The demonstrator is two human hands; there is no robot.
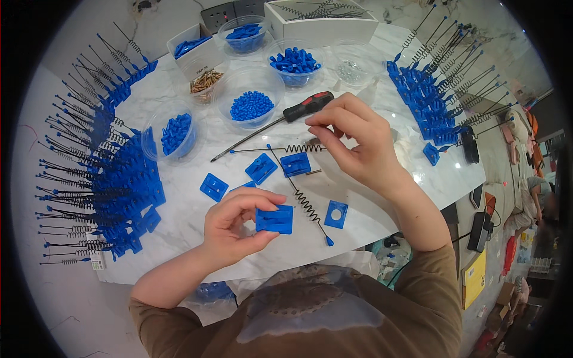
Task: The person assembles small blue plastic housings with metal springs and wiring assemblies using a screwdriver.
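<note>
My left hand [227, 231] grips a blue plastic base plate [276, 222] by its left end, above the table's near edge. Up and to the right, my right hand [367, 143] is closed in a pinch; whatever is between the fingertips is too small to make out. Below it lies a black spring rod [306, 206] with blue tips, slanting across the table, and a second spring rod [298, 148] runs partly behind the hand. Loose blue plates, including one [261, 168] with a slot and another [337, 214] with a round hole, lie around. One screw [313, 172] rests near them.
A black-and-red screwdriver [307, 107] lies beyond the plates. Tubs of blue beads [252, 106], blue pegs [295, 60] and brass-coloured screws [206, 82] stand behind. A white box [322, 31] holds spring rods. Finished-looking spring assemblies crowd the left [128, 185] and right [427, 101] sides.
</note>
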